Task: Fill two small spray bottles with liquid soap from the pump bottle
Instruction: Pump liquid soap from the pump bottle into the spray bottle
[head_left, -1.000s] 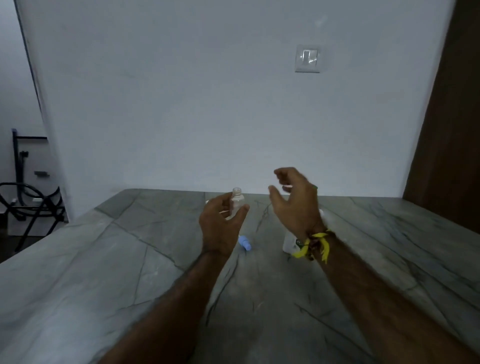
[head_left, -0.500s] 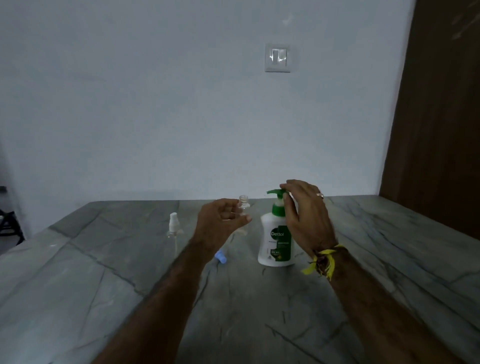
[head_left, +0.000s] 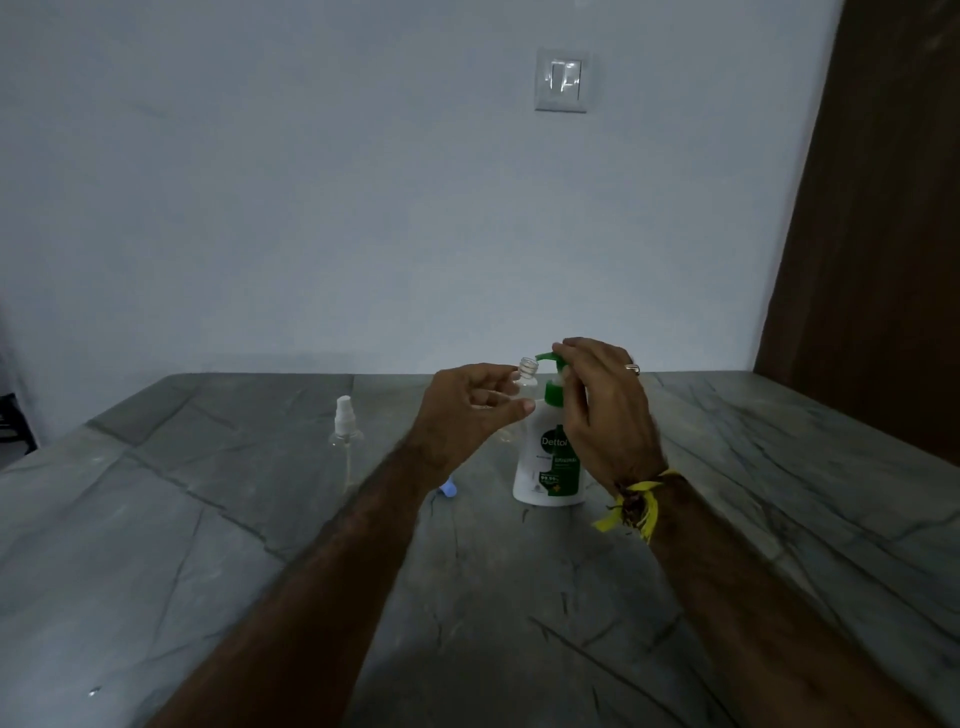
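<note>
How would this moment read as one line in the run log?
left hand: holds uncapped clear small spray bottle at green spout | right hand: on white pump bottle head | capped spray bottle: waiting

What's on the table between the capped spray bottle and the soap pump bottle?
In the head view, a small blue cap lies on the table between the capped spray bottle and the pump bottle, partly hidden by the left forearm.

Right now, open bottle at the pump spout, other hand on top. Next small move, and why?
Probably press the pump head down. The left hand holds the uncapped spray bottle with its open neck just beside the green spout of the pump bottle, and the right hand already rests on the pump head. Nudge the neck under the spout tip first if it sits off.
</note>
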